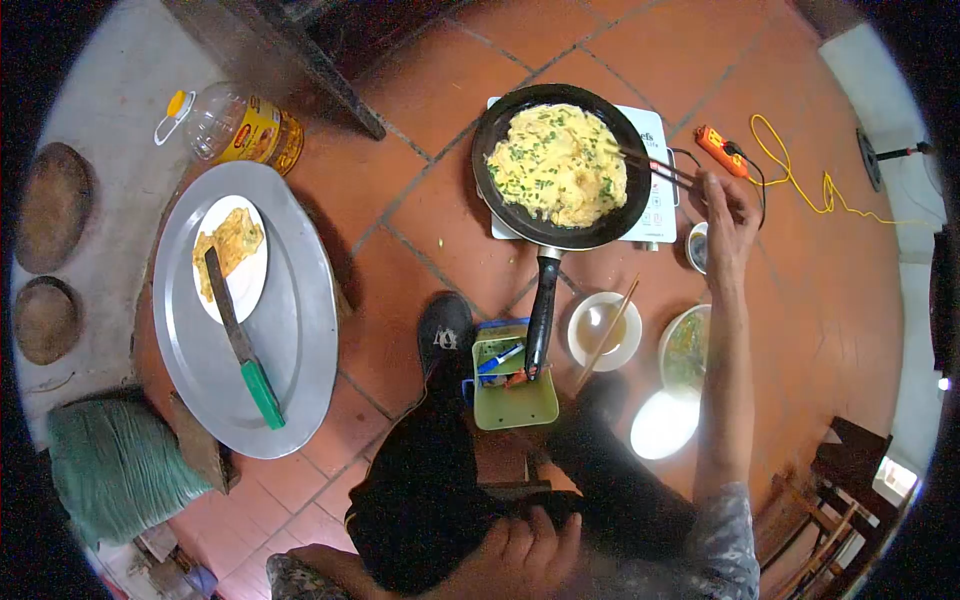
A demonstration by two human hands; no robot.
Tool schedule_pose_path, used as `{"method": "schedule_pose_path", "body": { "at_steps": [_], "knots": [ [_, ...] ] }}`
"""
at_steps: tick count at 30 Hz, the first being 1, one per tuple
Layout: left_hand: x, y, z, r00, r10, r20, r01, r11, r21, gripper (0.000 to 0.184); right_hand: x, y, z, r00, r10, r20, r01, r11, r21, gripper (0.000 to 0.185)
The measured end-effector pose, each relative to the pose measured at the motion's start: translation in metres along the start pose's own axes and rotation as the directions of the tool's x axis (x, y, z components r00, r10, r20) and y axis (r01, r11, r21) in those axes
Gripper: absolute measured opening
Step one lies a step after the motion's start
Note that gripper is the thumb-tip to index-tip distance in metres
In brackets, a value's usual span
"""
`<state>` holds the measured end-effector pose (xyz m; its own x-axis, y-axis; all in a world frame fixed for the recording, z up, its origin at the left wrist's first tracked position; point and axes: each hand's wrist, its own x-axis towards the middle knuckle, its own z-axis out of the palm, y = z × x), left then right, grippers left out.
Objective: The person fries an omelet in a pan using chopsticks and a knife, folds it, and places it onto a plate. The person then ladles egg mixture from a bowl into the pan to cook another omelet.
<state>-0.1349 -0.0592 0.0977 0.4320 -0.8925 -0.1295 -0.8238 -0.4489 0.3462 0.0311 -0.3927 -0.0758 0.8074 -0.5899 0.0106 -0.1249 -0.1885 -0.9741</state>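
I hold chopsticks (660, 167) in the right hand (733, 215) at the egg (560, 165), by the pan's (515, 226) right edge; left hand (525, 552) loose.

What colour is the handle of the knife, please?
The knife handle is green, as the head view shows.

Head view — forward, steeply down

Open tile floor (400, 285) between oval metal tray (305, 340) and frying pan (550, 236). Pan handle (541, 315) juts over green plastic box (515, 408), barring straight reach. Right of handle: white bowl (634, 342), wooden chopstick (608, 333) across its rim. Right hand's (731, 220) dark chopsticks (660, 166) block pan's right rim.
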Motion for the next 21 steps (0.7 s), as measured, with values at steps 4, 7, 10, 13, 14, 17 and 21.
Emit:
{"method": "schedule_pose_path", "body": {
  "at_steps": [4, 7, 10, 13, 14, 17, 21],
  "knots": [
    [-0.015, 0.013, 0.042, 0.988, -0.012, -0.152, 0.005, 0.999, -0.047, 0.034, -0.013, -0.015, -0.003, 1.000, 0.001, -0.023, 0.000, 1.000, 0.024, 0.024],
    [-0.021, 0.013, 0.023, 0.980, -0.016, -0.196, 0.013, 1.000, -0.014, 0.035, -0.023, -0.036, -0.009, 0.996, -0.047, 0.076, 0.055, 0.992, -0.111, 0.024],
    [-0.020, 0.007, 0.012, 0.999, 0.020, -0.045, -0.021, 1.000, -0.016, 0.035, -0.028, -0.059, -0.007, 0.981, -0.150, 0.119, 0.169, 0.971, -0.168, 0.025],
    [-0.023, 0.010, 0.018, 0.999, 0.016, 0.033, -0.015, 0.999, -0.029, 0.037, -0.033, -0.096, 0.004, 0.965, -0.202, 0.164, 0.246, 0.917, -0.314, 0.036],
    [-0.024, 0.011, 0.020, 1.000, 0.007, 0.027, -0.006, 1.000, -0.019, 0.039, -0.021, -0.091, 0.006, 0.945, -0.262, 0.197, 0.312, 0.904, -0.293, 0.040],
    [-0.023, 0.015, 0.026, 1.000, -0.009, 0.012, 0.009, 1.000, 0.004, 0.034, -0.010, -0.097, 0.014, 0.966, -0.213, 0.146, 0.254, 0.885, -0.391, 0.040],
    [-0.022, 0.012, 0.034, 0.997, 0.009, -0.077, -0.003, 0.997, 0.081, 0.029, -0.023, -0.097, 0.017, 0.985, -0.172, 0.023, 0.172, 0.943, -0.286, 0.038]
  ]
}}
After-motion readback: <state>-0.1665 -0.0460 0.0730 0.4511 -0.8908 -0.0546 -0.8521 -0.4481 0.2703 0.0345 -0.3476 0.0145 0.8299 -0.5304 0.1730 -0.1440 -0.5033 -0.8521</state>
